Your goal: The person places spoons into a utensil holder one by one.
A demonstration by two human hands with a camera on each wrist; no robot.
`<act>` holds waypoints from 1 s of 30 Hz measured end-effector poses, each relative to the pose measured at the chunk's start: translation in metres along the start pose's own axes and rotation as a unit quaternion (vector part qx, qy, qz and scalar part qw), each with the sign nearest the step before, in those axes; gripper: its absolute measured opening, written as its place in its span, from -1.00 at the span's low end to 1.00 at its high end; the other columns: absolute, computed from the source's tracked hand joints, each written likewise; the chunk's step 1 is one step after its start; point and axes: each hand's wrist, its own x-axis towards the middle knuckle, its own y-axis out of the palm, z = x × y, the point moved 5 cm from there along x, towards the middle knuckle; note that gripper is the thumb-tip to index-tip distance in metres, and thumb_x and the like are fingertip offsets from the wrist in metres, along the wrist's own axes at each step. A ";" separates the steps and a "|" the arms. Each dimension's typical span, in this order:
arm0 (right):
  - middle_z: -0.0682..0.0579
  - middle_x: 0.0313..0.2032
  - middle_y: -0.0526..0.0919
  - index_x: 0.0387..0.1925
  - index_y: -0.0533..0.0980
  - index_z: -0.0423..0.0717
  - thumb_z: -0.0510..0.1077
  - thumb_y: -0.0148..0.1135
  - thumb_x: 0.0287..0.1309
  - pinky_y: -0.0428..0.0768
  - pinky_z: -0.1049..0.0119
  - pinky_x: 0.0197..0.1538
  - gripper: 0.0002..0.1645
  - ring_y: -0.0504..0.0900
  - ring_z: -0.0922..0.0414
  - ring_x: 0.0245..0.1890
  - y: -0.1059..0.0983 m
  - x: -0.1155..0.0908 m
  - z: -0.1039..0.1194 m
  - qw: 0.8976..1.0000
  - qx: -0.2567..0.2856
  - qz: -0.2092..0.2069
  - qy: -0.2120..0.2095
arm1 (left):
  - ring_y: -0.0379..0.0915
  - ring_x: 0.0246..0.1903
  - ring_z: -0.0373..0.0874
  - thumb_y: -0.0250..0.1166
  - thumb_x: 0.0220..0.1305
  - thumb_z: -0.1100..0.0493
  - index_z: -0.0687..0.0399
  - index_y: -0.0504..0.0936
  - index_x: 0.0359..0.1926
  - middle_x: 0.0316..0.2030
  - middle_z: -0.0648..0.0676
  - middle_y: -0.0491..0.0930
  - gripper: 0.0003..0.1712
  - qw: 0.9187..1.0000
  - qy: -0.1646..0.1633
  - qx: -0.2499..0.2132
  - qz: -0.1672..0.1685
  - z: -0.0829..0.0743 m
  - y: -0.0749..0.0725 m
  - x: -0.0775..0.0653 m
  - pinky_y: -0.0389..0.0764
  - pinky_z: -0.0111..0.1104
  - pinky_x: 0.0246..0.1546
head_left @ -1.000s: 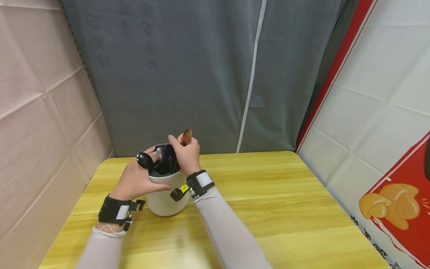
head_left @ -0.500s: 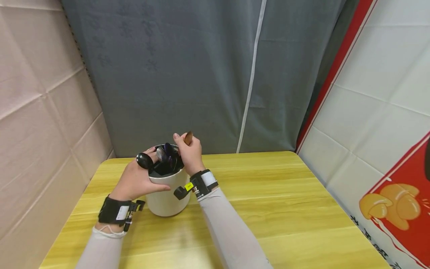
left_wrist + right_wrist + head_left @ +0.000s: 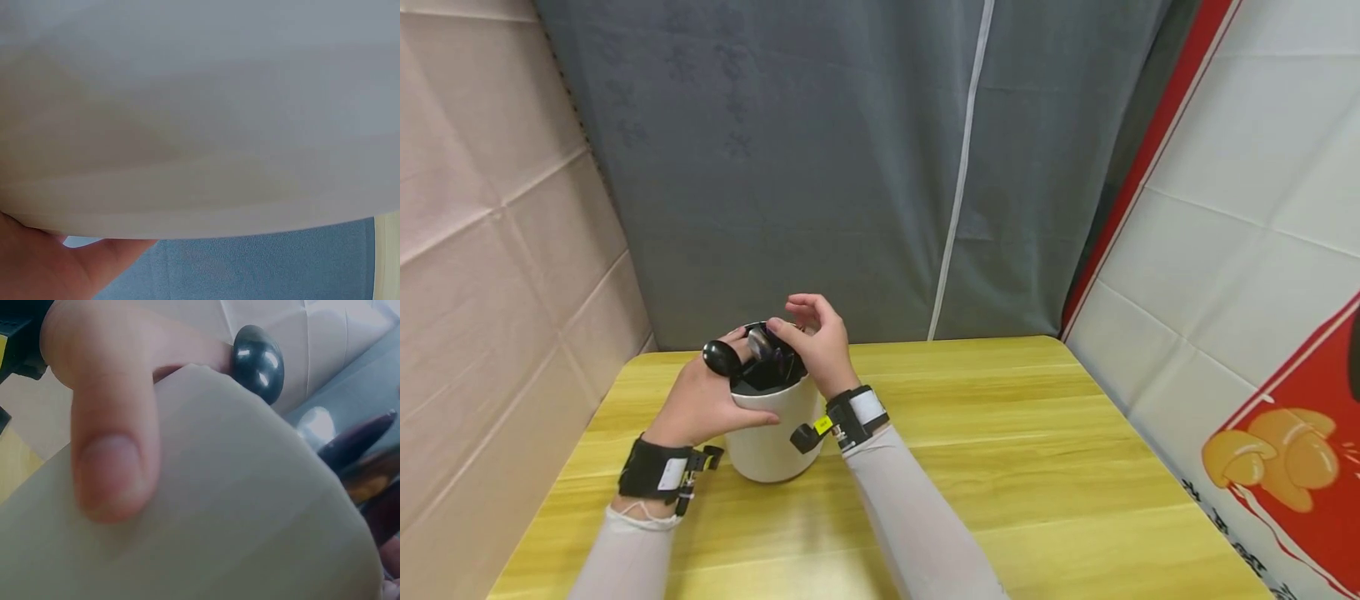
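A white round utensil holder (image 3: 772, 450) stands on the table, with several utensils upright inside its dark opening. My left hand (image 3: 703, 404) grips its left side; the left thumb (image 3: 114, 478) presses along the front wall in the right wrist view. Over the right part of the rim is my right hand (image 3: 822, 348), thumb and fingers apart above the utensils. A glossy black rounded utensil head (image 3: 722, 358) leans out at the left, beside a silvery rounded one (image 3: 760, 343). The right wrist view also shows a dark purplish handle (image 3: 357, 439) and a brown wooden end (image 3: 370, 481).
The yellow wood-grain table (image 3: 1000, 467) extends to the right of the holder. Behind it hangs a grey curtain (image 3: 790, 167). Pale cloth walls stand at left and right; the right cloth (image 3: 1247, 208) carries a red print.
The brown wooden utensil, earlier pinched in my right hand above the rim, now sits lower among the others. My right fingers have spread off it, the thumb shifting left. My left hand stays put.
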 end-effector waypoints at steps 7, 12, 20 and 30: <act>-0.09 0.57 0.39 0.59 0.27 -0.07 0.39 0.37 0.28 0.23 0.20 0.67 0.07 0.29 0.05 0.64 0.004 -0.012 -0.007 0.997 0.008 0.060 -0.039 | 0.35 0.50 0.33 0.81 -0.37 -0.27 0.00 0.61 0.32 0.32 0.18 0.65 0.15 1.000 0.002 0.003 -0.010 0.005 -0.005 -0.005 0.52 0.37 0.31; -0.12 0.63 0.27 0.66 0.16 -0.02 0.70 0.29 0.05 0.13 0.00 0.71 0.39 0.20 -0.04 0.67 0.008 -0.023 -0.019 0.995 0.006 0.090 -0.043 | 0.34 0.50 0.35 0.81 -0.37 -0.27 -0.05 0.59 0.37 0.34 0.18 0.64 0.18 1.000 -0.002 0.006 -0.012 0.007 -0.010 -0.011 0.51 0.39 0.30; -0.09 0.68 0.14 0.70 0.06 0.00 0.72 0.33 -0.01 0.14 -0.11 0.70 0.49 0.13 -0.03 0.69 0.006 -0.042 -0.044 0.995 -0.003 0.103 -0.019 | 0.21 0.57 0.37 0.83 -0.41 -0.26 -0.13 0.54 0.46 0.37 0.16 0.62 0.28 1.000 -0.001 -0.002 -0.007 0.010 -0.012 -0.010 0.31 0.38 0.48; -0.04 0.70 0.09 0.72 -0.01 -0.05 0.28 0.54 0.16 0.10 -0.19 0.69 0.34 0.05 -0.03 0.72 -0.018 -0.058 -0.058 0.994 -0.016 0.107 -0.011 | 0.04 0.60 0.50 0.81 -0.40 -0.32 0.13 0.39 0.56 0.57 0.38 0.27 0.47 0.999 -0.048 -0.006 -0.016 0.019 0.001 -0.009 0.25 0.48 0.44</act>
